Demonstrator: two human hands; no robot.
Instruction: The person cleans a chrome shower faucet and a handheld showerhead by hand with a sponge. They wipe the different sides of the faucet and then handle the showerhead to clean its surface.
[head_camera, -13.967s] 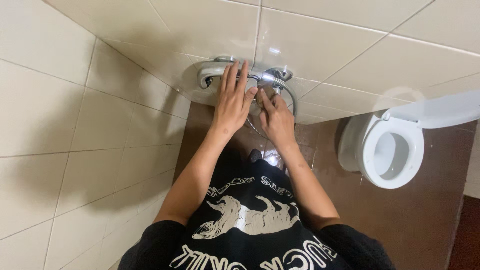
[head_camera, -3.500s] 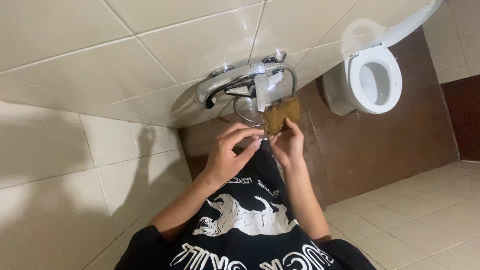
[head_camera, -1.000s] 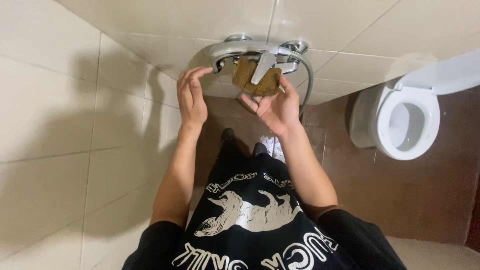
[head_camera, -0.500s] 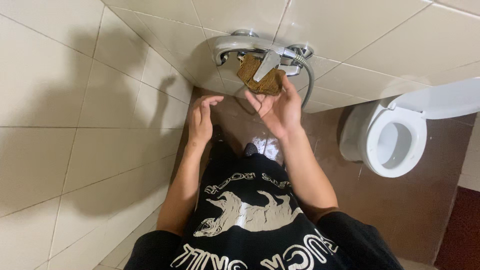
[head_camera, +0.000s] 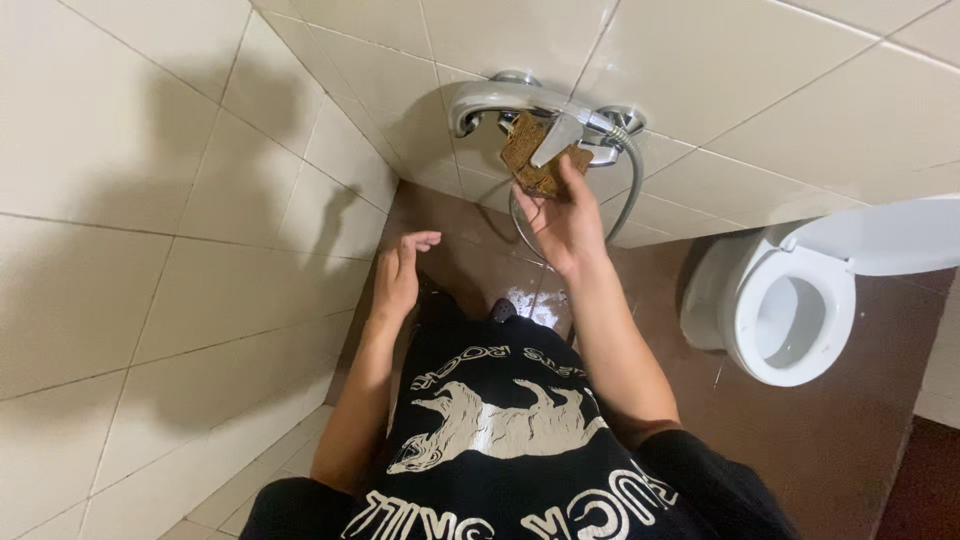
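Two hands: right hand (head_camera: 568, 222) fingers seemingly pinching brown sponge (head_camera: 533, 160), left hand (head_camera: 398, 272) loosely open.

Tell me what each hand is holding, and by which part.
The right hand holds the brown scrub pad by its lower edge, under the tap. The left hand holds nothing.

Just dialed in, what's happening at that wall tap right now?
A person stands in a tiled bathroom corner, looking down at a chrome tap mounted on the wall. Their right hand holds a brown sponge up against the tap, just under its lever. The left hand is open and empty, hanging lower down beside the wall, touching nothing. A shower hose loops down from the tap, and a white toilet with its lid up sits off to the right on the brown floor.
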